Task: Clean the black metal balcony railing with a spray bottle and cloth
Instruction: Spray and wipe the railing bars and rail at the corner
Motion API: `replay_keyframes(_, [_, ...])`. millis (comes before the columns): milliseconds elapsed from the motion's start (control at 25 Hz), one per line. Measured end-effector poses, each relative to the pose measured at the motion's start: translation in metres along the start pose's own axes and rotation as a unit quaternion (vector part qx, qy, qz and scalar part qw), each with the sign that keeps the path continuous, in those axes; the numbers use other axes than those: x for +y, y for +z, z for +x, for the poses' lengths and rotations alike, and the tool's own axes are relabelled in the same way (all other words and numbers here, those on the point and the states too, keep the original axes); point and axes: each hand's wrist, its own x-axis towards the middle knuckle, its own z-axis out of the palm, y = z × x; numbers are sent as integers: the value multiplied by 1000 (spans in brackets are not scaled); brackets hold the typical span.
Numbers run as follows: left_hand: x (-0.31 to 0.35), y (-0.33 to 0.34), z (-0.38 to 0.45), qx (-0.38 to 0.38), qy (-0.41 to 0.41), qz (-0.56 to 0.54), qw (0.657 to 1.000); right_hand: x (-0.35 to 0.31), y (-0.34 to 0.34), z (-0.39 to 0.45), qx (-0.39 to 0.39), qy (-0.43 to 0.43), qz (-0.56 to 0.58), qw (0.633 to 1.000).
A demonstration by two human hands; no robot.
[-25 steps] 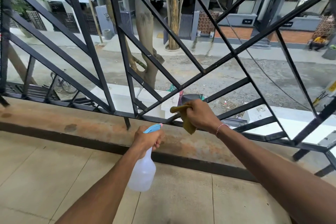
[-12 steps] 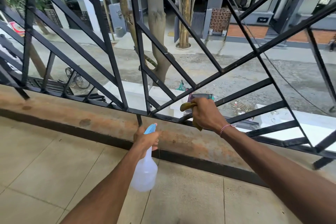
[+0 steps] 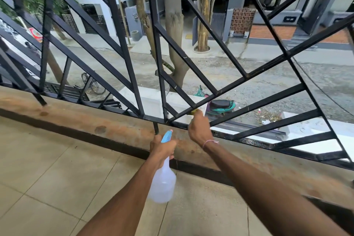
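Note:
The black metal railing (image 3: 122, 30) of slanted bars fills the upper view above a rust-stained ledge (image 3: 76, 119). My right hand (image 3: 199, 130) grips a yellow cloth (image 3: 193, 111) against a low diagonal bar near where several bars meet the bottom rail. Only a small bit of the cloth shows above my fingers. My left hand (image 3: 162, 149) holds the neck of a translucent white spray bottle (image 3: 162, 186) with a blue trigger head (image 3: 167, 136). The bottle hangs below the ledge, just left of my right hand.
Beige floor tiles (image 3: 47, 178) lie on my side of the ledge. Beyond the bars, far below, are a street, tree trunks (image 3: 174, 25), a parked scooter (image 3: 220, 105) and a bicycle (image 3: 93, 84).
My right hand with the cloth has slid down the diagonal bar towards the bottom rail. The view has shifted right along the railing. My left hand keeps the bottle in the same place.

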Motion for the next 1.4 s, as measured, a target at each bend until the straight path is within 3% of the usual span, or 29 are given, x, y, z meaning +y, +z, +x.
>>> replay_keyframes(80, [1,-4,-1,6,3,-6,1000,-2,47,2,-76,12,-47,996])
replay_keyframes(160, [-1,-7,0,20,11,10,1000,0,82,7,-128,-46,-156,978])
replay_keyframes(320, [-3,-6,4,16,32,39,999,13,86,16,-123,-192,-325,918])
replay_keyframes(440, [-3,1,1,-7,35,34,999,18,57,16,-127,-234,-389,882])
replay_keyframes(680, [7,11,-9,-40,70,58,995,35,5,-8,-113,-217,-576,780])
replay_keyframes(880, [14,22,-21,-93,76,55,991,44,-28,-23,-65,-204,-652,727])
replay_keyframes(1040, [28,36,-35,-134,94,37,986,41,-79,-34,-30,-172,-683,709])
replay_keyframes(1240, [42,49,-49,-170,114,17,979,33,-169,-47,6,-133,-749,650])
replay_keyframes(1320, [46,51,-53,-168,123,25,978,34,-206,-46,52,-112,-750,649])
replay_keyframes(1400, [48,53,-54,-168,132,29,976,35,-224,-44,69,-100,-730,673])
